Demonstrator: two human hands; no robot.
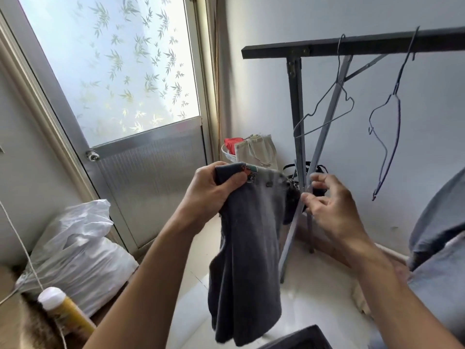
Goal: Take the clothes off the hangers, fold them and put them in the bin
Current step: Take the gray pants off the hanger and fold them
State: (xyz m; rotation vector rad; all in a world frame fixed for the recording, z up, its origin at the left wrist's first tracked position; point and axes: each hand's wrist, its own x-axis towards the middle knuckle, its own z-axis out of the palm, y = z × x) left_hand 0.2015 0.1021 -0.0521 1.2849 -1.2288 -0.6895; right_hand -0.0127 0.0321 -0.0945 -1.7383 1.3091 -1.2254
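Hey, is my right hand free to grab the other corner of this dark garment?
Probably yes. The right hand is open and holds nothing, right beside the dark garment, whose top edge the left hand holds up. Nothing lies between them.

Garment [249, 248] dark grey, multicoloured print patch at top; rack [352, 45] black; door glass [120, 59] leaf-patterned.

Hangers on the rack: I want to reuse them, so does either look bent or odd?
Yes. The right hanger looks bent: its frame is squashed narrow and hangs askew from the rack. The left hanger keeps a normal shape. Both are bare.
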